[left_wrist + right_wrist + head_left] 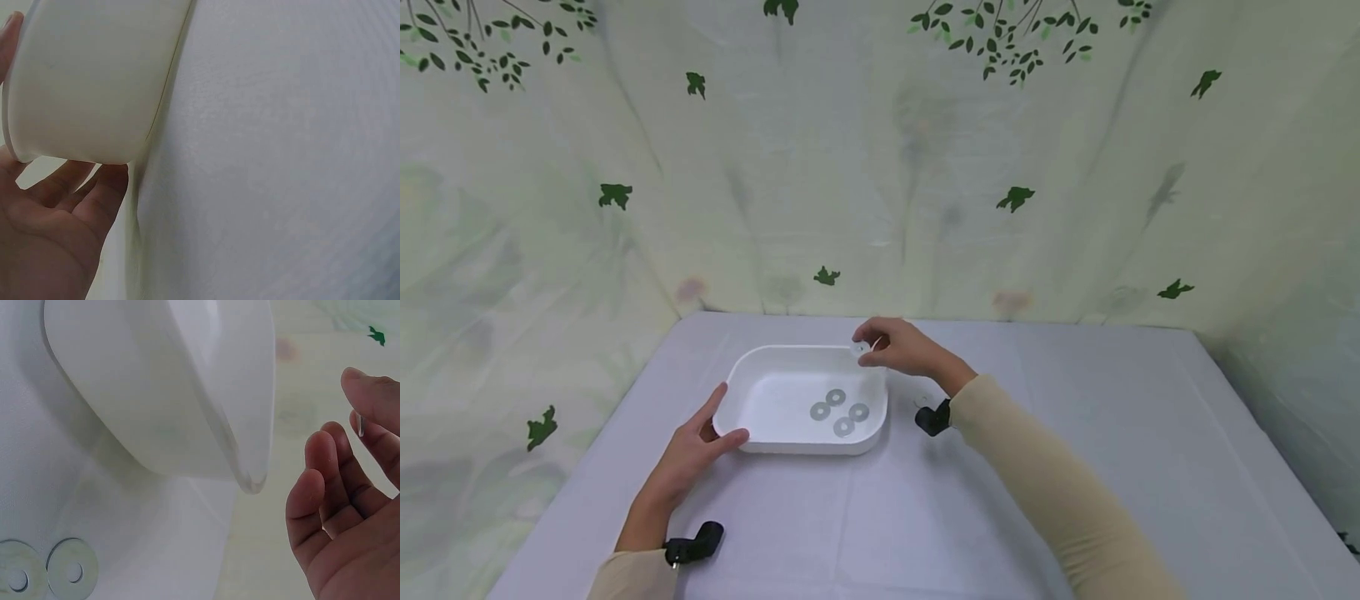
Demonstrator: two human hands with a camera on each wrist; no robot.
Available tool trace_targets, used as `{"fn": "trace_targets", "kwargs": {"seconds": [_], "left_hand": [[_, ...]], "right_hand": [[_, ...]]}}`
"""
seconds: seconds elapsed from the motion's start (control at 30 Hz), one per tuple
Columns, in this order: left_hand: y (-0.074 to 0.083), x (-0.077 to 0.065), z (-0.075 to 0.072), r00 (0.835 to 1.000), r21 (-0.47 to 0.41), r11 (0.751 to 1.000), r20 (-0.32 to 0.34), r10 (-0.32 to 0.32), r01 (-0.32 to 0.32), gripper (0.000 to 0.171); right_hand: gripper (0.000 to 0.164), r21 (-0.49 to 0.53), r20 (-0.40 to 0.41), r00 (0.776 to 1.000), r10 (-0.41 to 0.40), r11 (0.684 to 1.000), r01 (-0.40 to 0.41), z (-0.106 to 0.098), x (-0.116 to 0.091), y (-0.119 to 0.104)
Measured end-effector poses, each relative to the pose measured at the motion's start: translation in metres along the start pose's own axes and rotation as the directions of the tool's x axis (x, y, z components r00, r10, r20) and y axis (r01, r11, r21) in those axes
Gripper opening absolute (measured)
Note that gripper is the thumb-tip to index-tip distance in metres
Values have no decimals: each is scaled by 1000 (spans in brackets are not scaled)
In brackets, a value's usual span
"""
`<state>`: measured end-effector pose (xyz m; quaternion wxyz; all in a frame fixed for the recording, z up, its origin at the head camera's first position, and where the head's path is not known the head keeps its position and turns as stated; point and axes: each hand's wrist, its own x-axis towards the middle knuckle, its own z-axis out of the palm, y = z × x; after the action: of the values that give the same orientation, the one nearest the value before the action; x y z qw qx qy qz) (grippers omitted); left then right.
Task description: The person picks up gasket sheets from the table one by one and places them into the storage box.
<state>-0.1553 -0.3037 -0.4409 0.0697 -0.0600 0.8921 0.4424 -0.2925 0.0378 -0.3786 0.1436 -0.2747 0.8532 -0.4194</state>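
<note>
Left hand [688, 454] grips the tray's near left corner, presumably for steadiness. Right hand [906, 348] pinches a washer [859, 350] at its far right corner; thinness likely dictates fingertips. Four ring-shaped washers [863, 417] lie towards the near right corner. The tray [797, 447], smooth, white, apparently plastic, stands near the cloth-covered counter's [1135, 400] far edge; two more washers [89, 567] lie beside the tray's right edge.

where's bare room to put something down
Bare table: right of the right sleeve, and in front of the tray between both sleeves. The tray's left half is free. Crowded: its right half, holding four rings; its far right corner, under the right hand; the table just right, with two rings.
</note>
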Motion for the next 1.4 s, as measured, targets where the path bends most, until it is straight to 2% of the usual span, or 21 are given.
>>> {"fn": "trace_targets", "kwargs": {"seconds": [0.5,0.8,0.93,1.23,1.4], "left_hand": [[0,1,-1,1000,28,1000,1,10,-10,95],[0,2,1,1000,-3,1000,14,5,-5,96],[-1,1,0,1000,-24,1000,17,13,-13,96],[0,0,0,1000,-43,999,20,20,-19,95],[1,1,1,1000,-27,1000,20,5,-4,96]], "right_hand": [[39,-30,42,999,-14,999,15,7,4,-2],[42,-55,21,999,46,997,-45,5,-2,5],[38,-96,18,999,46,994,-44,-3,-15,15],[32,-204,28,1000,11,979,-5,-30,-60,38],[30,-233,48,999,0,973,11,-40,-81,50]]}}
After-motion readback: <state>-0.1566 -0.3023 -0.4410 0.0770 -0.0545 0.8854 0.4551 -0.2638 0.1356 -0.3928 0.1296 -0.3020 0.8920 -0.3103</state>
